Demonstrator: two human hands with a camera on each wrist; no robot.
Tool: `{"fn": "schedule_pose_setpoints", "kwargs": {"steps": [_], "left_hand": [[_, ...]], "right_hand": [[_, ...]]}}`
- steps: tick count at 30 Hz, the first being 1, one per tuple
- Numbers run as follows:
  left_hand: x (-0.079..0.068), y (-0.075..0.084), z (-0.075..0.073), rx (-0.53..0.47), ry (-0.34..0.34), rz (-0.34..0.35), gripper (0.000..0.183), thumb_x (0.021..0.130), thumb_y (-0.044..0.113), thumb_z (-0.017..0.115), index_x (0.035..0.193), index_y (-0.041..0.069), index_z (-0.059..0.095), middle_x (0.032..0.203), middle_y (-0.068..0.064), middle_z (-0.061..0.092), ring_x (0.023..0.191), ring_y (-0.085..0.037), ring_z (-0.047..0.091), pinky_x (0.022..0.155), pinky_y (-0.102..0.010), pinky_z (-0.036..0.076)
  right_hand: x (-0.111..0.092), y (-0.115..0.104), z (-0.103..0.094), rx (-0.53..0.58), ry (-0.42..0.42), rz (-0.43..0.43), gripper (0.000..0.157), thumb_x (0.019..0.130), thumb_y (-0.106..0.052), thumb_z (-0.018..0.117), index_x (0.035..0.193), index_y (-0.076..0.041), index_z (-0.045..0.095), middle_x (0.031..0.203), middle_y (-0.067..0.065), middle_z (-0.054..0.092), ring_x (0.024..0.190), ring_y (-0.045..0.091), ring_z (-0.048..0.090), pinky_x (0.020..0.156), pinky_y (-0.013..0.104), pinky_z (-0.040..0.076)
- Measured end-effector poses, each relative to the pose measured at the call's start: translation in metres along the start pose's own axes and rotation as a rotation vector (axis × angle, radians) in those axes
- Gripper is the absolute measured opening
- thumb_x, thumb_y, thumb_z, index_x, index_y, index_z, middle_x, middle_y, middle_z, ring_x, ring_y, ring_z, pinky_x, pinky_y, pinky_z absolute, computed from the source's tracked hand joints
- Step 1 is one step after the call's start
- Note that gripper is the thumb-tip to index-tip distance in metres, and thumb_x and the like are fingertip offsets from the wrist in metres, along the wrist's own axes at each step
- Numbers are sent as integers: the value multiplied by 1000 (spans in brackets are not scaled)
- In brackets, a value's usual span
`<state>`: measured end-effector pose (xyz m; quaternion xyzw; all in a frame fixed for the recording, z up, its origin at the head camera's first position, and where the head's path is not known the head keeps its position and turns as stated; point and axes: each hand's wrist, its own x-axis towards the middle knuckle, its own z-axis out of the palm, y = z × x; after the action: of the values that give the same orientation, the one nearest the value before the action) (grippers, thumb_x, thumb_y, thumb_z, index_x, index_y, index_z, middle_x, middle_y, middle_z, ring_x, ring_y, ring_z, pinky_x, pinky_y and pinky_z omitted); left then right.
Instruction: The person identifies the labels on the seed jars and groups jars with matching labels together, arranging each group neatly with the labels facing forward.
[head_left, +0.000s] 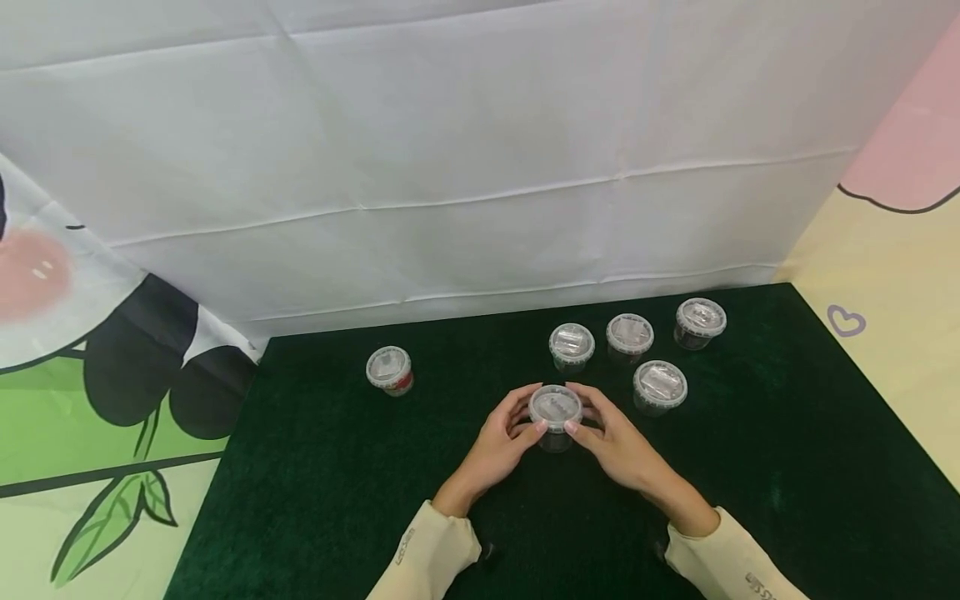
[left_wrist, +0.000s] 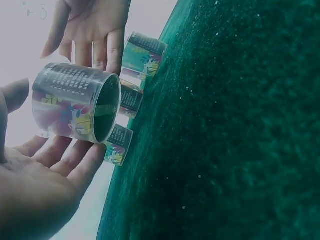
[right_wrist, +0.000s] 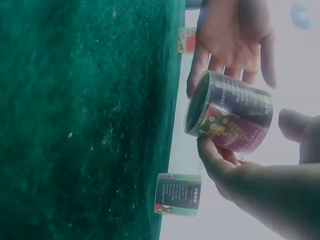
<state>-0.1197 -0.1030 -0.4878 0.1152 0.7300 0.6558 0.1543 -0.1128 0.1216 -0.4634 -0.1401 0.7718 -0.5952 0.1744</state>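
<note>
A small clear plastic tub (head_left: 555, 406) with a round lid is held between both hands, in the middle of the head view. My left hand (head_left: 497, 442) grips its left side, thumb near the lid's front rim and fingers round the back. From the right, my right hand (head_left: 626, 450) holds it the same way. In the left wrist view the tub (left_wrist: 75, 105) shows its bottom, lifted off the table. A dark label with fine print and a purple, leafy pattern wraps the tub (right_wrist: 237, 112) in the right wrist view. What is inside cannot be told.
Several similar lidded tubs stand behind and right of the hands, the nearest tub (head_left: 660, 385) close to the right hand. One red-labelled tub (head_left: 389, 370) stands apart at the left. The dark green tablecloth (head_left: 315, 483) meets a white cloth wall (head_left: 465, 167) at the back.
</note>
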Motion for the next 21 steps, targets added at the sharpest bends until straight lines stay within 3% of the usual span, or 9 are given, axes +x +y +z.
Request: {"fn": "schedule_pose_setpoints", "kwargs": {"steps": [7, 21], "left_hand": [[-4, -1, -1, 18, 29, 0, 54, 109, 20, 61, 158, 8, 41, 154, -13, 51, 139, -32, 53, 115, -50, 47], [-10, -1, 3, 55, 158, -36, 51, 105, 26, 66, 149, 6, 47, 148, -15, 54, 132, -31, 57, 105, -42, 54]], "right_hand": [[0, -2, 6, 32, 29, 13, 58, 110, -14, 55, 161, -1, 30, 161, 29, 38, 150, 50, 37, 118, 61, 40], [2, -5, 29, 63, 150, 85, 57, 107, -12, 59, 158, -2, 35, 163, 25, 38, 148, 45, 42, 118, 58, 42]]}}
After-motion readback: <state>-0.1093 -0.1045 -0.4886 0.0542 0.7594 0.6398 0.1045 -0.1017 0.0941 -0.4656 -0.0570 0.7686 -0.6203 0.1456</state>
